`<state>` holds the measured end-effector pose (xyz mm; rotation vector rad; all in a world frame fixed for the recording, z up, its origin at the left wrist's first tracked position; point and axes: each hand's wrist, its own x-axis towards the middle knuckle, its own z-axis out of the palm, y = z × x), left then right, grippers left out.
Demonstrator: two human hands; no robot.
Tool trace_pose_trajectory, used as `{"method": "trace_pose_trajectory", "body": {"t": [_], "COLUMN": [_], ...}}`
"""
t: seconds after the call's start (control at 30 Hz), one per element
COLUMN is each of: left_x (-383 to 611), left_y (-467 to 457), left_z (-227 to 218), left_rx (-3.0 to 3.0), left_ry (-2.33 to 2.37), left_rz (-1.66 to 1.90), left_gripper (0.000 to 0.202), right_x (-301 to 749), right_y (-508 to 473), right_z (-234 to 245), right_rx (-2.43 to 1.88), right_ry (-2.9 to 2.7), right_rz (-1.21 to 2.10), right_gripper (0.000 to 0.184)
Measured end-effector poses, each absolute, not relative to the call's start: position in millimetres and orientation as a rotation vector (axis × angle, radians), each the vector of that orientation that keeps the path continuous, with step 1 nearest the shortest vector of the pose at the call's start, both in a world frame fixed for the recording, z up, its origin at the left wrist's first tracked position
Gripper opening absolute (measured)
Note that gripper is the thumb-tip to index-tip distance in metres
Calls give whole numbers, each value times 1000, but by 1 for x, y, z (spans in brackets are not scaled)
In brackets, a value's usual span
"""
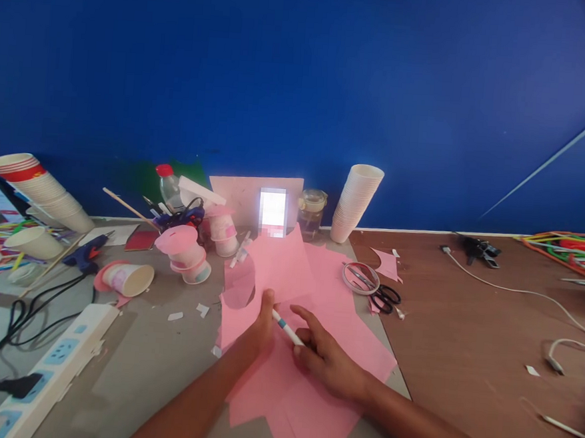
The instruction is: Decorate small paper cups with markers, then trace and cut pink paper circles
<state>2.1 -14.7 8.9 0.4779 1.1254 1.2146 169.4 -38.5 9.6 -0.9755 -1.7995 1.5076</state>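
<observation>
My left hand [265,320] is closed on a raised sheet of pink paper [287,262], its thumb on the near face and its other fingers hidden. A white marker [289,329] with a teal band slants between my hands. One end meets my left hand; the other lies in my right hand [326,355], pinched by thumb and fingers with the index finger stretched forward. Beneath both hands, more pink sheets [304,407] overlap, some with cut, pointed edges. To their right lie black-handled scissors [386,297] and a roll of tape [361,278].
Pink-trimmed paper cups [184,255] stand left of the paper. A power strip [56,363], a blue glue gun [87,251] and black cords occupy the left side. Stacked cups [356,203] and a jar [312,210] stand behind. A white cable [508,287] crosses the brown table.
</observation>
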Motion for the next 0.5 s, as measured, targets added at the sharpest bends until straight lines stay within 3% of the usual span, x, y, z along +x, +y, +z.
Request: {"method": "trace_pose_trajectory", "body": {"t": [0.2, 0.5], "left_x": [12, 19], "left_y": [-7, -12], "left_z": [19, 25], "left_rx": [453, 412], "left_ry": [1101, 1019], "left_rz": [1383, 1306], "left_gripper": [38, 45], "right_x": [166, 167], "right_y": [-36, -38], "right_z": [15, 17], "right_rx": [-1034, -1047], "right_ry": [-1864, -1986], "right_rz": [1524, 1394], "right_gripper": [20, 17]}}
